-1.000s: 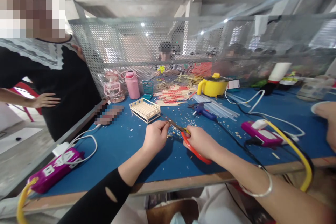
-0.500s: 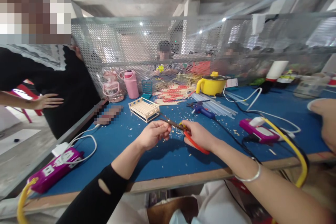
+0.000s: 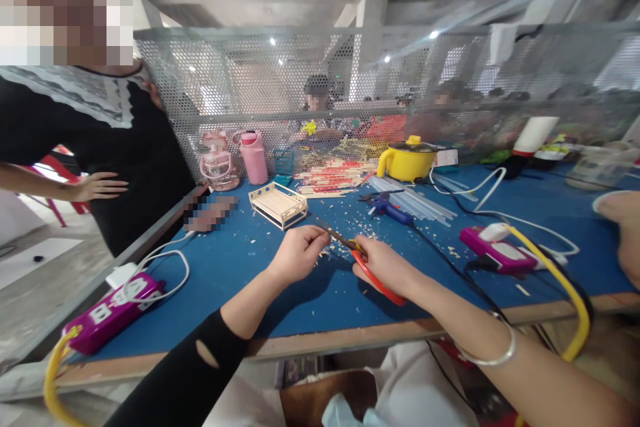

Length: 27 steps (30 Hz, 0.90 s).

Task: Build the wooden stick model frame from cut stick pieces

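Observation:
My right hand (image 3: 384, 265) is closed round scissors (image 3: 374, 276) with red handles, the blades pointing forward and left over the blue tabletop (image 3: 225, 293). Beside the blades my left hand (image 3: 296, 255) is pinched shut; whatever its fingertips hold is too small to make out. Just beyond the left hand stands a small frame of pale wooden sticks (image 3: 278, 205), like a miniature bed with a slatted base and low railings. Wood chips (image 3: 367, 230) lie scattered around the scissors.
A blue glue gun (image 3: 393, 209) lies right of centre, near clear glue sticks (image 3: 420, 199). Behind are wooden sticks (image 3: 333, 180), a yellow pot (image 3: 411, 161) and a pink bottle (image 3: 254, 159). Purple power strips (image 3: 117, 312) sit both sides. A person (image 3: 135, 167) stands at left.
My left hand has turned slightly, its back now more toward me, still by the blades. The right hand keeps the scissors and has shifted slightly. The camera view has moved a little.

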Tool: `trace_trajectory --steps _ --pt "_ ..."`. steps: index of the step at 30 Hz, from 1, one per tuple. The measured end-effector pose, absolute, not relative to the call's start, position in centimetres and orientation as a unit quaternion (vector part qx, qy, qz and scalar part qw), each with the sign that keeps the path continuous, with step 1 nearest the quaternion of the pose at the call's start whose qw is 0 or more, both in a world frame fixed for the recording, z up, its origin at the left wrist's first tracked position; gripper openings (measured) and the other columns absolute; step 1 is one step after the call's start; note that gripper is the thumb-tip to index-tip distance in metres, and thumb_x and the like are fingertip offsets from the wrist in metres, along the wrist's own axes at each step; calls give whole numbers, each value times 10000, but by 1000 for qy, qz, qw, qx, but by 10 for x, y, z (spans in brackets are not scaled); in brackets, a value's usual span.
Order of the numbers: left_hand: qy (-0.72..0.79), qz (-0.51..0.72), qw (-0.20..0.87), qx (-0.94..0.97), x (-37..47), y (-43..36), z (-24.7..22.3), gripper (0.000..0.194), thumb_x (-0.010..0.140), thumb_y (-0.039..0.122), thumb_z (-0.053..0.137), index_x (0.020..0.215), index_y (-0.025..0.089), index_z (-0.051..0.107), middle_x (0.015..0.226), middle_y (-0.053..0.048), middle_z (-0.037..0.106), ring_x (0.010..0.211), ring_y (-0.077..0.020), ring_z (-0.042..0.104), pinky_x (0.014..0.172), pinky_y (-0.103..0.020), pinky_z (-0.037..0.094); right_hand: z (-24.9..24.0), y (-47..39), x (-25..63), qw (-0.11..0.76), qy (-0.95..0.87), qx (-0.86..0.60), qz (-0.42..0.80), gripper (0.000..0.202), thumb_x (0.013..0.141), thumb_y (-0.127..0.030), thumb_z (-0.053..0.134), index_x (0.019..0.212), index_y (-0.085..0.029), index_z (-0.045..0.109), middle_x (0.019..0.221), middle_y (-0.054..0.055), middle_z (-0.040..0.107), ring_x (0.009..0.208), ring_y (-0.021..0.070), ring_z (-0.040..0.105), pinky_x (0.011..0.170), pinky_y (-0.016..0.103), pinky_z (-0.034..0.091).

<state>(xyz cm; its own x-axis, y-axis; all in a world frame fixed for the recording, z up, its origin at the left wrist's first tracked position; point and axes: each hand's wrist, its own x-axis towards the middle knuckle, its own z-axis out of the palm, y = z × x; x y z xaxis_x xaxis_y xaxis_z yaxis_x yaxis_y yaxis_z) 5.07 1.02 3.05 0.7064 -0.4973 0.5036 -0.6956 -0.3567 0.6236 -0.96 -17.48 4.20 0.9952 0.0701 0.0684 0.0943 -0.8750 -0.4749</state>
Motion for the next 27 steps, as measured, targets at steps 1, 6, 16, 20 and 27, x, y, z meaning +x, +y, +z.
trace_trajectory --steps 1,6,16,20,27 --pt "-374 101 432 814 51 10 31 340 904 319 407 737 143 645 612 -17 593 559 -123 508 553 -224 396 43 -175 -9 252 -57 -966 -24 154 670 -154 509 698 -228 377 615 -36 544 548 118 488 522 216 295" --pt "-376 128 401 826 52 12 32 334 906 286 407 721 139 643 652 -38 611 609 -134 537 595 -235 403 42 -177 -7 245 -60 -967 -31 162 683 -140 494 666 -224 356 598 -39 508 542 111 451 515 222 269" --pt "-343 200 311 863 54 9 24 287 879 215 435 630 168 570 667 -60 595 661 -161 535 654 -262 384 40 -178 -7 189 -15 -982 -10 114 758 -163 496 674 -207 431 658 27 609 604 145 547 525 230 292" --pt "-288 209 306 883 63 15 25 315 889 249 427 634 169 595 655 -73 622 644 -179 556 630 -275 374 48 -207 -17 142 16 -990 0 50 825 -237 472 791 -203 485 767 61 668 695 176 613 577 244 336" --pt "-237 200 354 882 65 10 19 285 898 294 416 779 181 649 759 -67 684 715 -194 610 653 -271 400 53 -243 -14 37 100 -993 57 405 676 -576 615 723 -173 618 779 155 680 678 267 636 525 298 335"
